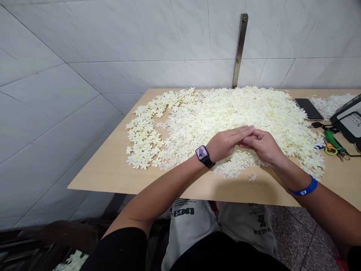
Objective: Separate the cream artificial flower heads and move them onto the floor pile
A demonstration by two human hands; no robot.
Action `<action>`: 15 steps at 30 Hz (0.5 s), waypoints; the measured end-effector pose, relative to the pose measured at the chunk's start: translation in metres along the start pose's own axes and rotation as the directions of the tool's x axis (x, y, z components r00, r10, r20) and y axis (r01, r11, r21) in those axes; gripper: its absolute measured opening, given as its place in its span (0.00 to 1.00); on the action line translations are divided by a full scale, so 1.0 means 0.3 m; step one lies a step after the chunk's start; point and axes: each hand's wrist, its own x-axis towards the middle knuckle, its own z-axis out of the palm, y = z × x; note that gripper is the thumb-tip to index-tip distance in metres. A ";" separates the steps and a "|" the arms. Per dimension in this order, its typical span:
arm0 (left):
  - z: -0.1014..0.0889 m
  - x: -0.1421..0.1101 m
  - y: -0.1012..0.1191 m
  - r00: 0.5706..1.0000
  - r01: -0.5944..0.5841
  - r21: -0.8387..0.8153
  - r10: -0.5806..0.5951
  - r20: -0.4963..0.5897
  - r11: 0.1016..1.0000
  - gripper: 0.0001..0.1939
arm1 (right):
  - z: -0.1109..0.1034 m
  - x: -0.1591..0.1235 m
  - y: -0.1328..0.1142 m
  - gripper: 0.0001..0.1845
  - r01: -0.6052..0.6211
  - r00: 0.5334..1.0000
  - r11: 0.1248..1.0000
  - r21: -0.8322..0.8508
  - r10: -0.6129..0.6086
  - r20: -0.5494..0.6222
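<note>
My left hand [225, 142] and my right hand [262, 145] meet above a wide heap of white artificial flowers [214, 109] with pale yellow centres. The left fingers are stretched out flat and lie across the fingers of the right. My right fingers are bent and pressed against the left hand, with the thumb along its near side. Whatever is between the two hands, if anything, is hidden. One loose flower [252, 177] lies on the table just below the hands.
The flowers cover much of a light wooden table [104, 165]. At the right lie a dark phone [309, 108], white small pieces [334, 101], a black device [349, 119] and keys with a green holder [333, 140]. A tiled wall [169, 41] with a metal bracket [240, 51] stands behind.
</note>
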 end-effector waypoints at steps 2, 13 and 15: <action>-0.003 0.004 -0.006 0.999 0.040 -0.012 -0.040 0.031 0.999 0.35 | -0.004 0.005 0.005 0.19 0.013 1.000 1.000 -0.017 -0.013 -0.009; 0.002 -0.009 -0.022 0.978 -0.069 -0.003 0.067 -0.200 0.998 0.18 | -0.002 0.000 -0.004 0.19 -0.006 0.997 1.000 0.026 0.004 0.078; 0.002 -0.004 -0.015 0.975 -0.071 -0.009 0.067 -0.210 0.997 0.17 | -0.004 0.004 -0.005 0.19 -0.002 0.999 1.000 0.019 0.002 0.043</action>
